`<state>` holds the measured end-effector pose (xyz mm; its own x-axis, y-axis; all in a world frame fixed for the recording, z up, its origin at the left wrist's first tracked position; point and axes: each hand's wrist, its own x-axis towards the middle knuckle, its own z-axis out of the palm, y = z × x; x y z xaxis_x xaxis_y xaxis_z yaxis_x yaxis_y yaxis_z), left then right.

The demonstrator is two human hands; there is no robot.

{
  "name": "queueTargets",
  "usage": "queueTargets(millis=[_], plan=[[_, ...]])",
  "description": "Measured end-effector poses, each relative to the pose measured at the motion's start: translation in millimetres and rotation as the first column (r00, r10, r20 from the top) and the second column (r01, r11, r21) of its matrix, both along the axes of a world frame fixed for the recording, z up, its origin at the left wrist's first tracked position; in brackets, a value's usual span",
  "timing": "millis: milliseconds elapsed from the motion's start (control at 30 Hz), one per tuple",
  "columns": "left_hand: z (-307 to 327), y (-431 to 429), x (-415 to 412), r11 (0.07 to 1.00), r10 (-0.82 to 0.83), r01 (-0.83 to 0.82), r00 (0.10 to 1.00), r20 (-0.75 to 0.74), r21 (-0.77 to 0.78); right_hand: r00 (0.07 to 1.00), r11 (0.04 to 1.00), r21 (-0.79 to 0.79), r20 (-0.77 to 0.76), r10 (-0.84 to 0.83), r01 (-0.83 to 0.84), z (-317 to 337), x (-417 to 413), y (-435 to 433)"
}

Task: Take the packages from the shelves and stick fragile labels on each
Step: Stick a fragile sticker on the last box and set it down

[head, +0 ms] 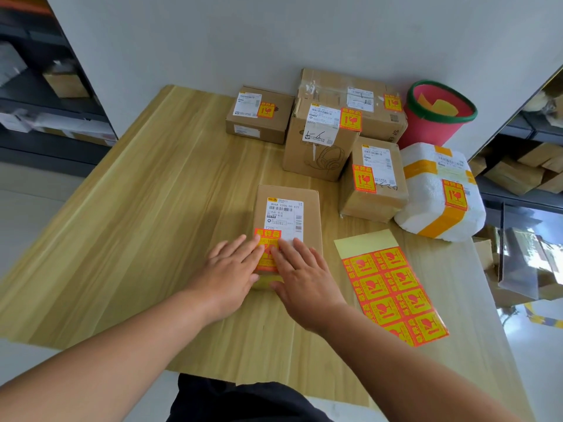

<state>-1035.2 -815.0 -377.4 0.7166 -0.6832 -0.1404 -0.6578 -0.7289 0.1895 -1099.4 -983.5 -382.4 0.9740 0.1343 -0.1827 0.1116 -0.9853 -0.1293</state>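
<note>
Six packages sit on the wooden table (137, 223), and the task appears well advanced, with five labelled and the sixth being finished. Nearest the camera, the left hand (231, 269) and right hand (304, 278) lie flat side by side, fingers straight, grasping nothing and pressing a red-and-yellow fragile label (267, 234) onto the top of a slim cardboard box (311, 220). That label overlaps the lower edge of the box's white shipping label and looks close to fully stuck down. Just to the right lies the label sheet (393, 293), its top strip peeled to bare yellow backing, with rows of unused labels below. Beyond it stand the finished packages, grouped at the table's far right: a white foam box (426, 193) banded with orange tape, a tape-wrapped brown box (380, 199), a carton printed with a headphone drawing (320, 153), a small flat box (280, 117) and a large carton (329, 83) against the wall, each showing a fragile label. A red bin (438, 129) with a green rim holds yellow scraps, probably spent backing. More cardboard boxes show on the right-hand shelves (524, 166), and the left-hand shelves (45, 86) hold parcels too blurred to count, so further packages likely await labelling.
</note>
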Motion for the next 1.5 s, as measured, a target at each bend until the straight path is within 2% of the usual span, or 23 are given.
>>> queueTargets(millis=[133, 267, 433, 533, 600, 667, 800, 900, 1067, 1233, 1500], plan=[[-0.7, 4.1, -6.6, 0.999, 0.007, -0.007, 1.0, 0.011, 0.036, 0.999, 0.999, 0.013, -0.011, -0.033, 0.033, -0.2, -3.9, 3.8], [0.6, 8.5, -13.1, 0.999, 0.004, -0.006, 0.999, 0.054, 0.038, 0.999, 0.997, -0.064, 0.003, -0.035, 0.035, -1.6, -15.2, 5.4], [-5.0, 17.0, -24.6, 0.999, -0.034, 0.033, 0.997, 0.068, 0.019, 0.999, 0.998, -0.053, 0.04, -0.038, 0.04, -4.0, -30.6, 0.8], [-6.2, 19.3, -28.5, 1.0, 0.001, -0.001, 0.999, 0.04, -0.005, 0.998, 0.999, -0.021, 0.048, -0.035, 0.036, -2.8, -35.6, -0.8], [-0.3, 12.7, -26.7, 0.994, 0.067, -0.069, 0.997, -0.029, -0.085, 0.99, 0.992, 0.08, 0.091, -0.108, 0.101, 1.9, -32.6, -3.7], [3.8, 5.4, -21.6, 0.972, 0.178, -0.198, 0.973, -0.15, -0.13, 0.967, 0.959, 0.162, 0.068, -0.247, 0.234, 7.2, -28.0, -10.8], [10.2, -6.8, -10.1, 0.876, 0.408, -0.476, 0.817, -0.407, -0.076, 0.849, 0.8, 0.289, -0.124, -0.513, 0.525, 9.2, -20.5, -21.2], [5.1, -12.7, -3.8, 0.862, 0.405, -0.503, 0.763, -0.503, -0.07, 0.761, 0.677, 0.348, -0.257, -0.596, 0.648, 6.2, -13.5, -20.7], [6.3, -4.0, 9.8, 0.83, 0.34, -0.507, 0.789, -0.511, -0.23, 0.774, 0.681, 0.374, -0.221, -0.594, 0.629, 14.7, -4.5, -7.1], [18.4, 30.5, 41.7, 0.814, 0.351, -0.526, 0.784, -0.513, -0.248, 0.806, 0.694, 0.421, -0.202, -0.557, 0.585, 30.3, 30.3, 17.1], [46.2, 92.4, 129.6, 0.736, 0.44, -0.616, 0.751, -0.492, -0.281, 0.866, 0.727, 0.481, -0.175, -0.469, 0.49, 52.7, 135.9, 74.1]])
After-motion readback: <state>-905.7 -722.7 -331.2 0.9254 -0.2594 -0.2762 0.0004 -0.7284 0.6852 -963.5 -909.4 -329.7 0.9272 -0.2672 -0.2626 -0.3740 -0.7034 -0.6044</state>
